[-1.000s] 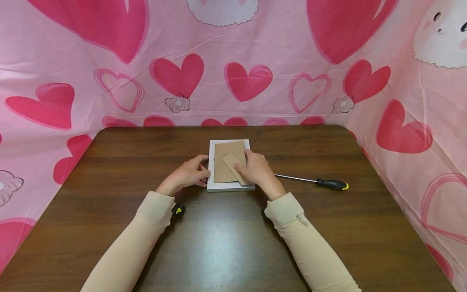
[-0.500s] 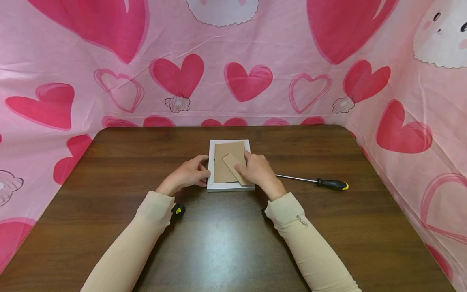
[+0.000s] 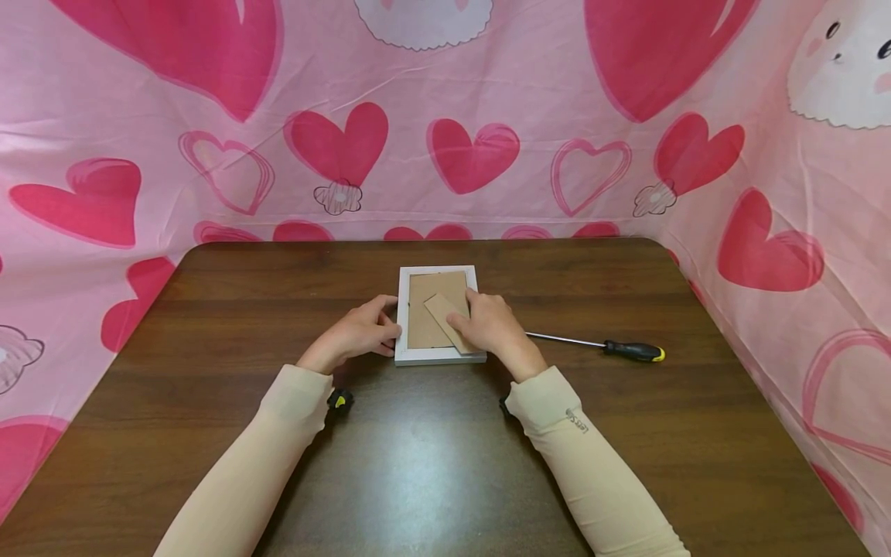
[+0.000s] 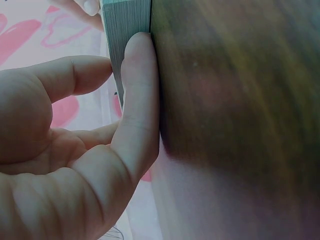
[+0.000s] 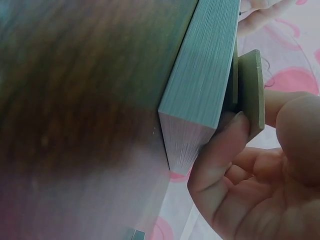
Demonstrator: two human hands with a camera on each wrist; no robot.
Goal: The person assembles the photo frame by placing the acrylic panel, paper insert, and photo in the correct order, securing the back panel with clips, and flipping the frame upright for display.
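A white picture frame (image 3: 433, 355) lies back side up on the table, with a brown backing board (image 3: 437, 283) in its opening. On the board, a narrow tan stand flap (image 3: 440, 311) slants towards the lower right corner. My left hand (image 3: 362, 329) rests against the left side; in the left wrist view a fairly straight finger (image 4: 140, 85) lies along the frame's side and the thumb touches its edge. My right hand (image 3: 489, 321) pinches the flap, thumb on top. In the right wrist view the flap (image 5: 251, 85) stands a little off the frame (image 5: 200, 65), fingertips under it.
A screwdriver (image 3: 632, 351) with a black and yellow handle lies right of the frame, its shaft tip hidden behind the right hand. The dark wooden table (image 3: 418, 464) ends at a pink heart-patterned cloth (image 3: 543, 93) at the back and sides.
The backing board's upper right corner has shifted slightly down and now sits more squarely inside the frame's opening. Both hands hold almost the same place.
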